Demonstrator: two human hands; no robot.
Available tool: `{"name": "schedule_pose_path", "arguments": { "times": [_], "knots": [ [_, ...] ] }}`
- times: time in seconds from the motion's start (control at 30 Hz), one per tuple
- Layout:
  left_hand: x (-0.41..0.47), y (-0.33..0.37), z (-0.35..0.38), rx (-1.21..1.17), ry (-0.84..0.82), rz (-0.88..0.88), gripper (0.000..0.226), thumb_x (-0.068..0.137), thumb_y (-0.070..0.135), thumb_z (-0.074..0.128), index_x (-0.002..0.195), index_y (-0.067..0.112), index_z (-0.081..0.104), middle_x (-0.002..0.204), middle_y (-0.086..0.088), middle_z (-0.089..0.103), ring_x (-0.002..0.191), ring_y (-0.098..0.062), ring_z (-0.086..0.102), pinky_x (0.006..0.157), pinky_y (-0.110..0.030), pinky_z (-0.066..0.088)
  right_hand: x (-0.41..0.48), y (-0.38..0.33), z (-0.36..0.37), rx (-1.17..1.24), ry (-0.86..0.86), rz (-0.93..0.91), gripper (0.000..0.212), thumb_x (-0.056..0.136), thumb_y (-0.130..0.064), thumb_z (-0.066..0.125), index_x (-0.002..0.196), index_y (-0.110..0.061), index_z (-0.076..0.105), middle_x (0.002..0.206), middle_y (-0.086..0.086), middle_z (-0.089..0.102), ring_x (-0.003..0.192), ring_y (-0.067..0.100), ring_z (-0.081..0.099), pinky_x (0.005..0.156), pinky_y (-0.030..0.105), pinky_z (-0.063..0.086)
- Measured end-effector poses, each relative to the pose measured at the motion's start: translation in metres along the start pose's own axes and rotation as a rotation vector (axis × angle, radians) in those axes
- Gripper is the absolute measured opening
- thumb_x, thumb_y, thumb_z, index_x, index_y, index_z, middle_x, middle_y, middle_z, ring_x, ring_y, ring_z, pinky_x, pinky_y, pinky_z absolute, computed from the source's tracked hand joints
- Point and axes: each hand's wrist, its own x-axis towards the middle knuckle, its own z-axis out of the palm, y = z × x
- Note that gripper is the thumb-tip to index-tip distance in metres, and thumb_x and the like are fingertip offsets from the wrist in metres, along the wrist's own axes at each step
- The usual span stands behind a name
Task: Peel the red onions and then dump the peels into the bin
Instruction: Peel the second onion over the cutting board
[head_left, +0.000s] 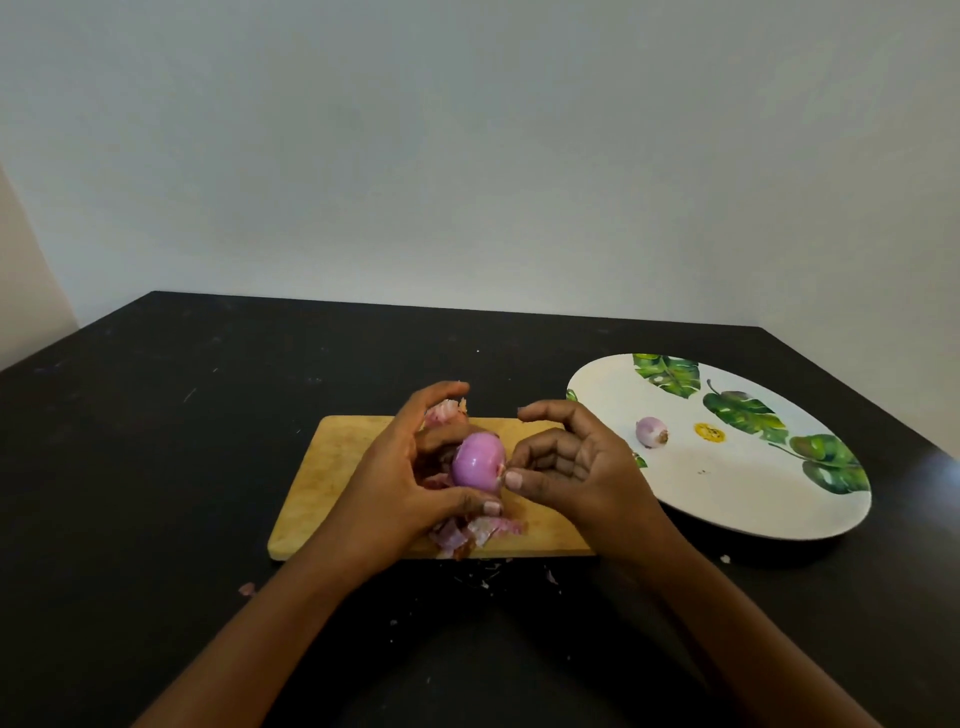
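Note:
A shiny purple red onion (477, 467) sits between both hands just above the wooden cutting board (332, 467). My left hand (415, 483) grips it from the left, thumb below and fingers curled over the top. My right hand (566, 462) pinches at the onion's right end with thumb and curled fingers. Loose onion peels (467, 532) lie on the board's near edge, and more peels (441, 413) show behind my left hand. A second small onion (651, 431) lies on the leaf-patterned plate (727, 499). No bin is in view.
The board and plate lie on a dark table (156, 467). Small peel scraps (247, 588) are scattered on the table in front of the board. A pale wall rises behind the table's far edge. The plate lies close to the table's right side.

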Motion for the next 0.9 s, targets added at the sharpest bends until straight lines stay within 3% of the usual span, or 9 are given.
{"name": "schedule_pose_path", "arguments": {
  "times": [0.17,0.27,0.43,0.7,0.83,0.9],
  "knots": [
    [-0.001,-0.002,0.001,0.067,-0.028,0.02,0.089,0.055,0.008,0.085,0.124,0.044,0.041,0.111,0.017,0.061,0.103,0.005,0.059,0.079,-0.012,0.049,0.002,0.004,-0.004,0.081,-0.051,0.12,0.042,0.073,0.001,0.074,0.103,-0.017,0.05,0.075,-0.001,0.07,0.075,0.01,0.067,0.07,0.021,0.052],
    [0.0,-0.002,0.001,0.076,-0.024,0.02,0.088,0.053,0.016,0.084,0.123,0.046,0.041,0.112,0.02,0.059,0.105,0.006,0.058,0.082,-0.014,0.05,0.001,0.006,-0.003,0.067,-0.064,0.112,0.036,0.076,0.002,0.072,0.096,-0.016,0.049,0.074,-0.002,0.069,0.075,0.01,0.065,0.07,0.023,0.051],
    [0.0,0.0,0.0,0.043,0.003,0.024,0.086,0.049,0.028,0.08,0.123,0.046,0.041,0.122,0.009,0.058,0.109,-0.004,0.06,0.087,-0.025,0.053,-0.001,0.009,0.003,-0.018,-0.042,0.031,0.028,0.085,0.004,0.065,0.093,-0.018,0.049,0.082,0.0,0.063,0.077,0.005,0.063,0.072,0.02,0.051],
    [0.001,0.002,0.002,0.055,0.072,0.019,0.084,0.047,0.035,0.078,0.121,0.045,0.04,0.115,0.016,0.058,0.105,0.001,0.059,0.076,-0.008,0.048,0.001,0.009,0.004,-0.009,0.14,-0.068,0.031,0.08,0.008,0.068,0.094,-0.017,0.056,0.082,-0.003,0.067,0.081,0.007,0.068,0.075,0.019,0.053],
    [0.001,0.001,0.002,0.062,0.077,0.018,0.084,0.049,0.033,0.078,0.122,0.044,0.039,0.119,0.013,0.06,0.107,-0.001,0.059,0.081,-0.009,0.048,0.001,0.008,0.004,0.038,0.136,-0.077,0.027,0.078,-0.009,0.073,0.099,-0.018,0.058,0.091,0.002,0.07,0.089,0.017,0.07,0.081,0.03,0.057],
    [0.001,0.0,0.002,0.065,0.08,0.025,0.083,0.05,0.032,0.078,0.122,0.045,0.039,0.12,0.01,0.061,0.107,0.0,0.059,0.08,-0.009,0.048,-0.001,0.006,0.006,0.019,0.097,-0.09,0.032,0.072,-0.023,0.072,0.1,-0.018,0.058,0.093,0.001,0.07,0.091,0.016,0.069,0.081,0.027,0.056]
  ]
}}
